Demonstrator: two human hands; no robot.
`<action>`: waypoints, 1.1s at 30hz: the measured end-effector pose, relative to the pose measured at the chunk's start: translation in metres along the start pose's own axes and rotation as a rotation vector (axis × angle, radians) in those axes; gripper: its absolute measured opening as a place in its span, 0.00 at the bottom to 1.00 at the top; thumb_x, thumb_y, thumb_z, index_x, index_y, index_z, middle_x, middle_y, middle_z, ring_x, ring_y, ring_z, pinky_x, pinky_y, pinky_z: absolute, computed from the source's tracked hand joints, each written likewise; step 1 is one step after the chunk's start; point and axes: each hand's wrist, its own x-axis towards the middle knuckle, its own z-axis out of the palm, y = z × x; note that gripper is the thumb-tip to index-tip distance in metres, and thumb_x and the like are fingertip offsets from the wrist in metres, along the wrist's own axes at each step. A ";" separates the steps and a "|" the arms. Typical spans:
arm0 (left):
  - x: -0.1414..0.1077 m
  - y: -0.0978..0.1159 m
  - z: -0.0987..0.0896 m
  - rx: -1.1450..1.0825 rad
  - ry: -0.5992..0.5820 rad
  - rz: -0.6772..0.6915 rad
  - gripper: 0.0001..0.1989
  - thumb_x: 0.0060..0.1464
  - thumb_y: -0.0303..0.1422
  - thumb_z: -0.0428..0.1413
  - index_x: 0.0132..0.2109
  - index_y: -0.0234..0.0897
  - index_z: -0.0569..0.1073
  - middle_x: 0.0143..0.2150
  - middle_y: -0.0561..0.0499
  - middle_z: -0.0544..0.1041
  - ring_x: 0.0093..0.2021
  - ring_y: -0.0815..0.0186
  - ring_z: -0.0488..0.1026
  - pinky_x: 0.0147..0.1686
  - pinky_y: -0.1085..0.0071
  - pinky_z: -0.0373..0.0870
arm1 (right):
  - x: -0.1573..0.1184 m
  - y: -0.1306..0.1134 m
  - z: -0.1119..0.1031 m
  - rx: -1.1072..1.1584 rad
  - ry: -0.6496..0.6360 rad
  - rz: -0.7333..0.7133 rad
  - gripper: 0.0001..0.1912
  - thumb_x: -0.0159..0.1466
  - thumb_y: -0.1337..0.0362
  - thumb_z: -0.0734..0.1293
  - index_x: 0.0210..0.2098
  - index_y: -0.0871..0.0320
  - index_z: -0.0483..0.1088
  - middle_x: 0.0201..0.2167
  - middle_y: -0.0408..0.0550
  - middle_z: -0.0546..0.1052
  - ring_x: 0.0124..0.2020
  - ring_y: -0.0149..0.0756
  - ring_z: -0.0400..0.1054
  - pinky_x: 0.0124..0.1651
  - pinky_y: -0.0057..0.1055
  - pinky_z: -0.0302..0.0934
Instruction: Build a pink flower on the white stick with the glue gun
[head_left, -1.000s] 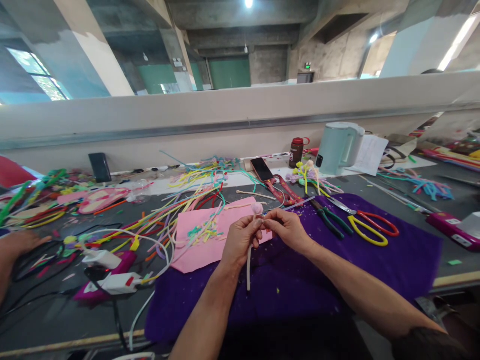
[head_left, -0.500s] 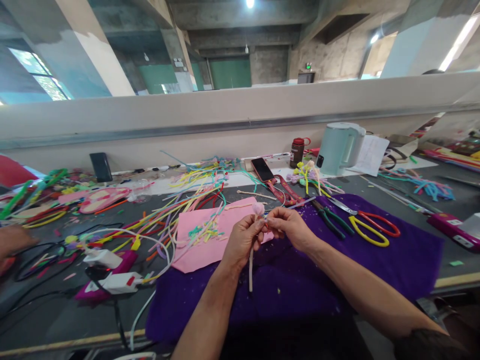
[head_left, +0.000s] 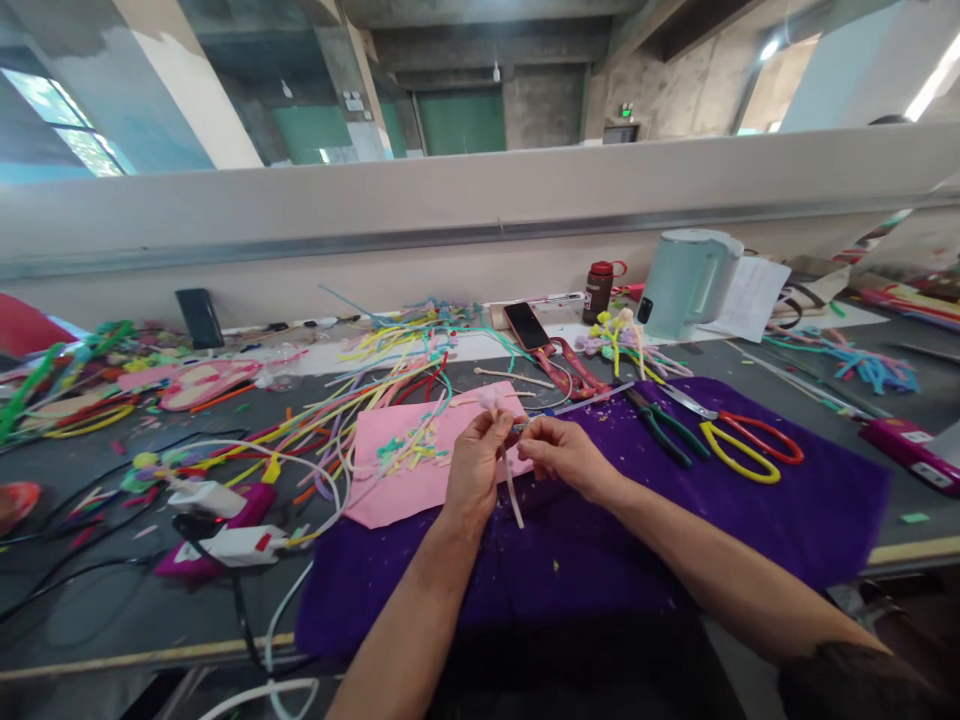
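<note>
Just over the near edge of a pink sheet [head_left: 397, 497], my left hand [head_left: 477, 462] pinches a small pale pink fuzzy flower [head_left: 491, 400] whose pale stem [head_left: 514, 500] hangs down, tilted to the right. My right hand [head_left: 559, 452] is closed beside it, its fingertips close to the base of the flower; a thin bluish strip [head_left: 592, 402] runs from near them toward the upper right. What the right fingertips grip is too small to make out. Below both hands lies a purple cloth [head_left: 585, 570]. Small green and yellow clippings [head_left: 412, 447] lie on the pink sheet.
Green-handled pliers [head_left: 664, 425] and red-and-yellow scissors [head_left: 739, 435] lie on the right. Behind stand a phone [head_left: 527, 328], a bottle [head_left: 598, 292] and a kettle [head_left: 690, 285]. Colourful fuzzy stems [head_left: 375, 400], power strips [head_left: 217, 540] and cables fill the left.
The flower and both hands have shifted slightly left, and the stem has swung from nearly vertical to a rightward tilt. Another person's hand at the far left has mostly withdrawn.
</note>
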 end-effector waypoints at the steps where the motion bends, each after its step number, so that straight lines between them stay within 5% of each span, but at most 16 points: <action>1: -0.001 -0.001 0.001 -0.004 -0.007 -0.009 0.10 0.41 0.33 0.61 0.32 0.32 0.72 0.31 0.50 0.75 0.32 0.69 0.72 0.32 0.75 0.68 | -0.001 0.002 0.003 -0.020 -0.004 -0.001 0.10 0.54 0.59 0.66 0.29 0.60 0.66 0.20 0.38 0.68 0.15 0.22 0.60 0.17 0.20 0.50; 9: -0.005 -0.003 0.005 -0.012 -0.084 -0.123 0.11 0.41 0.35 0.61 0.33 0.33 0.74 0.26 0.53 0.74 0.23 0.73 0.68 0.23 0.77 0.63 | -0.002 0.011 0.011 0.048 -0.131 0.107 0.07 0.53 0.62 0.65 0.27 0.60 0.68 0.16 0.37 0.67 0.13 0.23 0.59 0.16 0.20 0.51; 16: -0.006 -0.005 0.007 -0.056 -0.091 -0.138 0.11 0.40 0.34 0.61 0.34 0.32 0.75 0.26 0.53 0.74 0.23 0.73 0.68 0.23 0.77 0.63 | -0.002 0.022 0.018 0.065 0.011 0.046 0.06 0.52 0.66 0.64 0.30 0.59 0.66 0.20 0.38 0.69 0.13 0.22 0.59 0.16 0.21 0.53; 26: -0.009 -0.003 0.008 -0.045 -0.153 -0.220 0.16 0.38 0.35 0.62 0.36 0.32 0.74 0.25 0.53 0.72 0.19 0.73 0.66 0.18 0.76 0.63 | -0.005 0.017 0.016 -0.033 0.025 -0.020 0.06 0.54 0.69 0.60 0.21 0.59 0.64 0.13 0.36 0.65 0.13 0.23 0.58 0.16 0.21 0.52; 31: -0.005 0.003 0.003 -0.048 -0.080 -0.186 0.13 0.38 0.34 0.62 0.32 0.31 0.73 0.25 0.53 0.72 0.22 0.73 0.68 0.19 0.79 0.62 | -0.004 0.003 0.002 -0.167 -0.135 0.009 0.06 0.54 0.63 0.63 0.26 0.60 0.67 0.18 0.38 0.68 0.15 0.24 0.60 0.18 0.22 0.54; 33: -0.003 0.008 -0.001 -0.074 -0.059 -0.205 0.12 0.39 0.33 0.62 0.31 0.31 0.72 0.24 0.54 0.71 0.21 0.77 0.65 0.15 0.82 0.57 | -0.001 -0.005 -0.013 -0.293 -0.104 -0.030 0.09 0.57 0.60 0.62 0.27 0.60 0.68 0.20 0.40 0.70 0.16 0.25 0.61 0.20 0.23 0.54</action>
